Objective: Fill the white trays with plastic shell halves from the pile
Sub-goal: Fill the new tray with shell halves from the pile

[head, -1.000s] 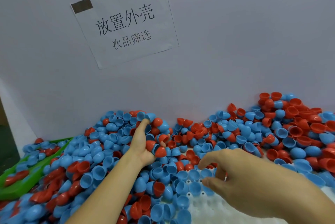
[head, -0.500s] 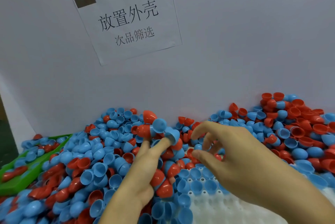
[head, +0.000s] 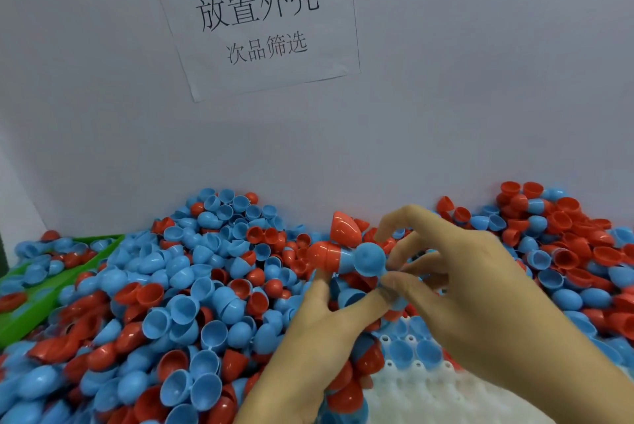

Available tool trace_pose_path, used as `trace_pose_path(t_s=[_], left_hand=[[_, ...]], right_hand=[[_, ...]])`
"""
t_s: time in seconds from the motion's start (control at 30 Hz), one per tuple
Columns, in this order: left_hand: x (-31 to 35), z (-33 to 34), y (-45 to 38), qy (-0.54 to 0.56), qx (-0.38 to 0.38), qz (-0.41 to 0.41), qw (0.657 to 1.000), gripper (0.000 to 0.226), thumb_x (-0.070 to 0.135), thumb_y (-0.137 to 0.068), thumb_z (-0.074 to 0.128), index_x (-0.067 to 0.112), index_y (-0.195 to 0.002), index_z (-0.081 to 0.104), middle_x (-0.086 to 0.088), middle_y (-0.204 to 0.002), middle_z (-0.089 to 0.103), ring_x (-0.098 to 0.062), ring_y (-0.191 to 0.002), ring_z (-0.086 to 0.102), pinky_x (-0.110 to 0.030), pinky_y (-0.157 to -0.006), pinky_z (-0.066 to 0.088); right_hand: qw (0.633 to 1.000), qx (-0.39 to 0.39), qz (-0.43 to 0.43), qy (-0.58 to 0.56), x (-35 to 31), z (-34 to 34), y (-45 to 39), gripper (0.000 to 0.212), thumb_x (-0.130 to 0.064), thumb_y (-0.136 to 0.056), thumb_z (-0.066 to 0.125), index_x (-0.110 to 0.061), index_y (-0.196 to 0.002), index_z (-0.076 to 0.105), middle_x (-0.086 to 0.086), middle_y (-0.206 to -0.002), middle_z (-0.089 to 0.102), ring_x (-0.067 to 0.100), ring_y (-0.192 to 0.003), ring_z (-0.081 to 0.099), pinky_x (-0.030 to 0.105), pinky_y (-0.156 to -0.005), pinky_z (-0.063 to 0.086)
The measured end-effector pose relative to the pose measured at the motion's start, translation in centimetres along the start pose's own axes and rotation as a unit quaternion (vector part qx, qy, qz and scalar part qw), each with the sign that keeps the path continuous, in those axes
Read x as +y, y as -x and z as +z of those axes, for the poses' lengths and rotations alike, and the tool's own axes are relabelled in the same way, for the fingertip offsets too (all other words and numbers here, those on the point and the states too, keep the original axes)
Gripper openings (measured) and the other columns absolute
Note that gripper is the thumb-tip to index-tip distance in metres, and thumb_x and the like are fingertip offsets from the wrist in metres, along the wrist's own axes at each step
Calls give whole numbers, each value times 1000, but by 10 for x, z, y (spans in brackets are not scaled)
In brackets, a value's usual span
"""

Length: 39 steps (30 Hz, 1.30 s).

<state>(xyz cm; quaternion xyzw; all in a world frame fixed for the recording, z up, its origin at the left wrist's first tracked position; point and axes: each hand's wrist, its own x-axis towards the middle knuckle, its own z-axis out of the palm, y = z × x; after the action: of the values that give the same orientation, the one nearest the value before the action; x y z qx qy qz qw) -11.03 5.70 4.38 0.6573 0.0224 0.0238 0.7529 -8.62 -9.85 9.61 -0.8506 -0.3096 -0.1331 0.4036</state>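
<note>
Barely begun: white tray [head: 429, 392] shows 3 blue shells [head: 401, 353] seated (most sockets bare); right hand [head: 480, 289] pinches a blue shell [head: 370, 258], left hand [head: 322, 331] cups several.

Probably factory sorting station: bulk shell-half pile [head: 192, 289], white tray [head: 429, 392], printed Chinese work sign [head: 254, 18] on wall

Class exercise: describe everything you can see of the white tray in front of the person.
The white tray lies at the bottom right, looks like moulded plastic, and has rows of round cups with small holes between. Blue shell halves sit open side up in its far cups; the nearer cups show empty. The pile borders it; the right hand covers part.
</note>
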Motion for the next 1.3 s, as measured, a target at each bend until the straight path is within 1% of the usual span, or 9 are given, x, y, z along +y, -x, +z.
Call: trace_pose_path(t_s=[0.17, 0.27, 0.4, 0.6, 0.73, 0.83, 0.93, 1.1, 1.3], left_hand=[[3, -7, -1, 10, -34, -8, 999, 46, 61, -59, 81, 56, -102, 66, 4, -103, 77, -22, -86, 76, -36, -56, 59], [4, -15, -2, 27, -31, -5, 999, 42, 57, -60, 78, 49, -101, 69, 1, -103, 77, -28, -92, 75, -39, -66, 62], [9, -24, -3, 33, -10, 16, 999, 41, 57, -60, 79, 49, -99, 68, -3, -96, 76, -24, -68, 68, -30, -48, 51], [16, -43, -5, 30, 58, 42, 997, 44, 58, -59, 79, 49, -101, 69, 2, -97, 77, -21, -65, 70, -31, -48, 51], [19, -53, -4, 31, 81, 52, 995, 40, 56, -62, 78, 55, -101, 69, 14, -100, 76, -17, -86, 76, -34, -58, 57], [23, -57, -2, 38, 87, 59, 994, 43, 55, -61, 79, 55, -103, 68, 13, -99, 76, -23, -87, 76, -35, -52, 56], [25, -59, -2, 43, 85, 66, 993, 43, 54, -62, 79, 55, -103, 69, 13, -101, 76, -18, -91, 76, -33, -50, 54], [24, -61, -3, 41, 82, 72, 993, 49, 59, -58, 79, 56, -106, 67, 14, -104, 76, -13, -96, 74, -46, -70, 62], [26, -60, -3, 42, 74, 81, 993, 51, 61, -60, 79, 57, -109, 66, 16, -107, 75, -13, -100, 73, -45, -82, 57]], right_hand=[[999, 34, -12, 2, -2, 0, 0, 33, -10, -89, 66, -41, -92, 57, -16, -79, 67, 1, -71, 69, 11, -66, 52], [998, 68, -5, 10, 0, 0, -1, 30, -6, -89, 62, -37, -90, 63, -16, -77, 67, 2, -66, 68, 11, -65, 52], [997, 72, 29, 14, 4, -4, 1, 24, -6, -86, 63, -29, -85, 70, -15, -74, 70, -2, -69, 68, 3, -64, 48], [996, 4, 88, 33, 8, -8, 3, 23, -11, -85, 73, -32, -76, 74, -19, -73, 73, -6, -68, 68, 7, -70, 53], [987, -63, 126, 80, 14, -3, 4, 21, -15, -89, 70, -34, -79, 73, -13, -74, 72, -3, -68, 69, 19, -71, 58], [978, -102, 134, 121, 20, 0, 4, 16, -24, -91, 68, -38, -83, 71, -18, -76, 69, -8, -71, 65, 12, -60, 53], [972, -123, 141, 145, 28, 0, 8, 15, -27, -92, 66, -41, -86, 71, -22, -81, 69, -13, -76, 61, 12, -60, 50], [939, -193, 192, 209, 49, 10, 18, 15, -24, -92, 64, -38, -91, 70, -12, -80, 67, 5, -71, 65, 19, -61, 54], [927, -207, 192, 246, 61, 37, 28, 19, -29, -88, 70, -34, -106, 68, -16, -83, 58, 3, -73, 58, 22, -67, 53]])
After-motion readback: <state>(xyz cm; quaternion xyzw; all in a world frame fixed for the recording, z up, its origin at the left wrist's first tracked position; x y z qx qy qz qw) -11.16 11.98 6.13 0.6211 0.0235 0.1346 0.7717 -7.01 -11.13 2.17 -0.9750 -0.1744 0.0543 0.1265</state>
